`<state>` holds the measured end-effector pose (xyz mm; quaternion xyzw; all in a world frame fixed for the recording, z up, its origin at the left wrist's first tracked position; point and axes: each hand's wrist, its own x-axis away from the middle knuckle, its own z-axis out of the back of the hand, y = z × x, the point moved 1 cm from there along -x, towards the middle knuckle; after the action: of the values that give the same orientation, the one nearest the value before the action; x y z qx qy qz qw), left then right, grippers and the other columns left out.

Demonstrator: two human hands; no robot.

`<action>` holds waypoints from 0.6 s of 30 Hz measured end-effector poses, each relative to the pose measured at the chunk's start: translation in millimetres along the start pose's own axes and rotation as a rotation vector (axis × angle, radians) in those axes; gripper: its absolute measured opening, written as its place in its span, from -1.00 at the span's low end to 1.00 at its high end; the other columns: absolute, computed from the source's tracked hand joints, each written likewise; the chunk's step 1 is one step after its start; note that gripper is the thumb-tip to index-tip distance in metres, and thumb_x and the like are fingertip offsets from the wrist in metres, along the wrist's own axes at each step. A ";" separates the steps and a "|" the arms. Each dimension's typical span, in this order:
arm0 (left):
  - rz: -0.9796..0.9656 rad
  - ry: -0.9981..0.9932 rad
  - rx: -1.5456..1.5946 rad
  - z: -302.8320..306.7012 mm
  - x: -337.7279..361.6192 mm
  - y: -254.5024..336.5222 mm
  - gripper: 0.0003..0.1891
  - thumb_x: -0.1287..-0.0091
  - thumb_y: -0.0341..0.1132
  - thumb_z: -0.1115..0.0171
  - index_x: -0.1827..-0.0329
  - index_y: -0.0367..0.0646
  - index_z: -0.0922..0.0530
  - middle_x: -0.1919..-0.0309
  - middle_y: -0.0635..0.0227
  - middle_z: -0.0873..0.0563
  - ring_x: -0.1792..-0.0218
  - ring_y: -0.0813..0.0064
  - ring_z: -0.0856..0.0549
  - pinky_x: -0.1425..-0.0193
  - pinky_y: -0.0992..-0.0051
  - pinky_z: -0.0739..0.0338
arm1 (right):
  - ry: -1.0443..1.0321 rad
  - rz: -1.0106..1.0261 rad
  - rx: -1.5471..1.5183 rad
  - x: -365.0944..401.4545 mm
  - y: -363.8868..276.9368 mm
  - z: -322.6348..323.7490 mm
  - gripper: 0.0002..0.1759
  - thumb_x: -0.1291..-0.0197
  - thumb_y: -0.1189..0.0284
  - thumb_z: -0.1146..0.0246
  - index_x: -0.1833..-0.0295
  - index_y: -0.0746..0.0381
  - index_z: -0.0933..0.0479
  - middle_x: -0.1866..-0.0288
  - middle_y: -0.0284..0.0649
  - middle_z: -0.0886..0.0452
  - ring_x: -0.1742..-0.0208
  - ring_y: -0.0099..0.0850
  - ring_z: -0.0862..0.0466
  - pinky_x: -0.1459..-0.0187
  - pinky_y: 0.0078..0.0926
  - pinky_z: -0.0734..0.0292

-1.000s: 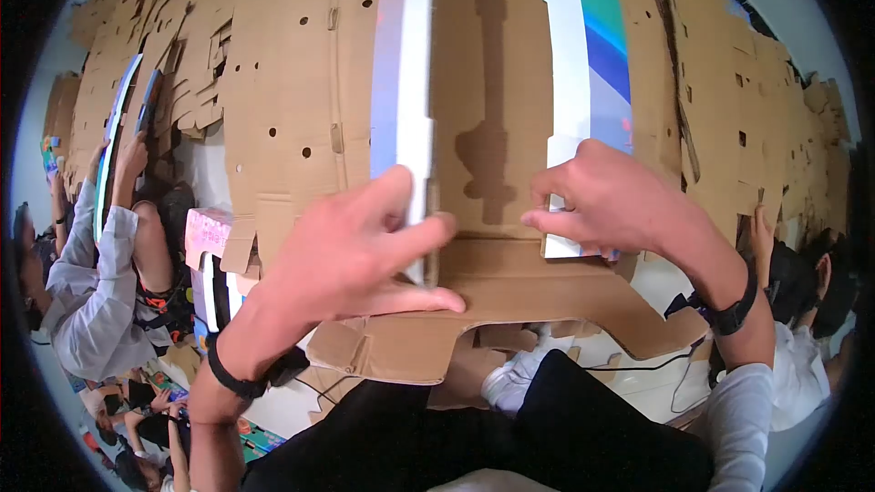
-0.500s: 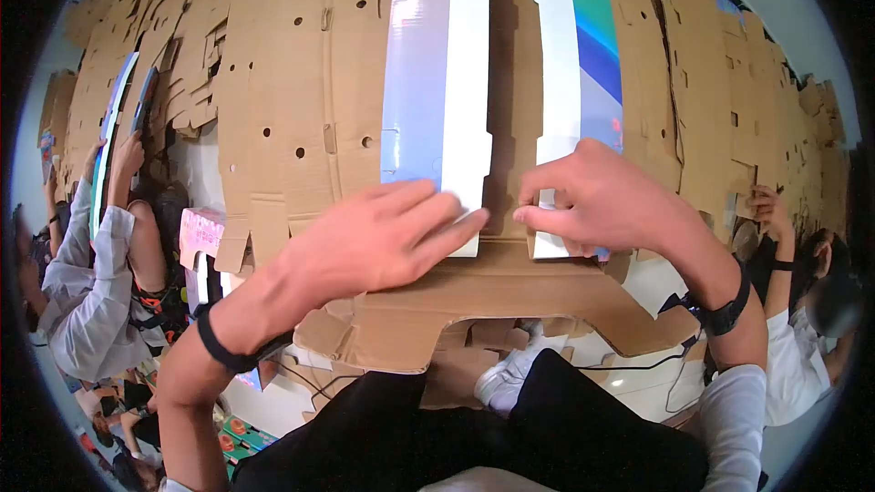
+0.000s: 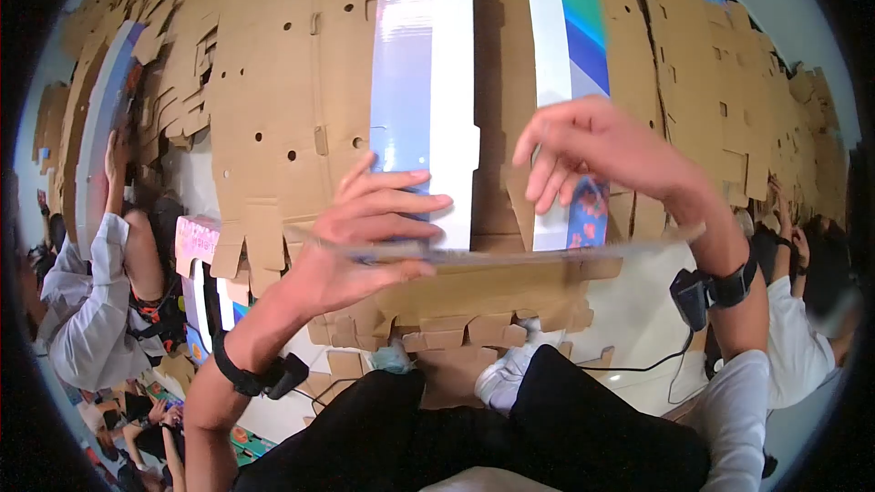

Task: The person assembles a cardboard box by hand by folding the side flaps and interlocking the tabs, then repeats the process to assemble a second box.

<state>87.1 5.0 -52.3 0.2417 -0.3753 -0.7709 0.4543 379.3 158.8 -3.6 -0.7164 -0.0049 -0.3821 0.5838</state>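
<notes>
A brown cardboard flap (image 3: 510, 257) is raised and seen nearly edge-on, its edge blurred. My left hand (image 3: 360, 228) is at this edge, fingers spread toward the left printed panel (image 3: 401, 109) and thumb on the near side; no firm grip shows. My right hand (image 3: 583, 150) hovers over the right printed panel (image 3: 586, 36), its fingers loosely bent and apart, with nothing visible in them. Both panels have white inner strips and lie lengthwise on brown cardboard, a strip of which shows between them.
Large cardboard sheets (image 3: 264, 109) spread across the work area. At the left, a person (image 3: 91, 310) has a hand on a long printed panel (image 3: 100, 137). A pink box (image 3: 196, 241) stands nearby. Another person (image 3: 797, 337) is at the right. A black cable (image 3: 638, 367) runs below.
The near cardboard flap has swung up from lying flat. My left hand has spread its fingers beside it; my right hand has lifted and loosened. The left person's panel has shifted.
</notes>
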 end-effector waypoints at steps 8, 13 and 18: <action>0.179 0.293 0.248 -21.5 -2.8 6.3 -0.63 -0.17 -0.15 -0.76 0.05 -0.11 -0.85 0.01 0.41 -0.83 -0.32 0.25 -0.64 -0.74 0.01 -0.22 | 0.294 -0.033 -0.388 19.6 -3.7 27.4 -0.41 -0.79 -0.06 0.00 -0.10 0.27 -0.64 0.37 -0.32 -0.69 0.34 -0.54 -0.68 0.24 -0.58 -0.60; 0.382 0.340 0.313 -30.1 7.6 19.3 -0.37 -0.24 -0.24 -0.76 -0.22 -0.26 -0.53 -0.13 0.24 -0.70 -0.25 0.35 -0.67 -0.47 0.22 -0.59 | 0.890 0.125 0.073 60.0 16.0 43.0 -0.48 -0.77 0.00 -0.07 0.05 0.22 -0.65 0.47 -0.46 -0.47 0.48 -0.69 -0.36 0.42 -0.63 -0.23; 0.491 0.482 0.407 -44.2 8.1 20.5 -0.21 -0.29 -0.39 -0.72 -0.44 -0.26 -0.33 -0.19 0.20 -0.66 -0.17 0.39 -0.73 -0.33 0.30 -0.70 | 0.999 0.404 0.184 102.8 38.9 11.9 -0.71 -0.63 0.18 -0.33 0.03 0.20 -0.65 0.40 -0.50 -0.50 0.41 -0.73 -0.41 0.41 -0.68 -0.23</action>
<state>125.4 -24.2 -62.7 0.4037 -0.4498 -0.4706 0.6428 476.1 111.3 20.5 -0.3806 0.3772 -0.5542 0.6370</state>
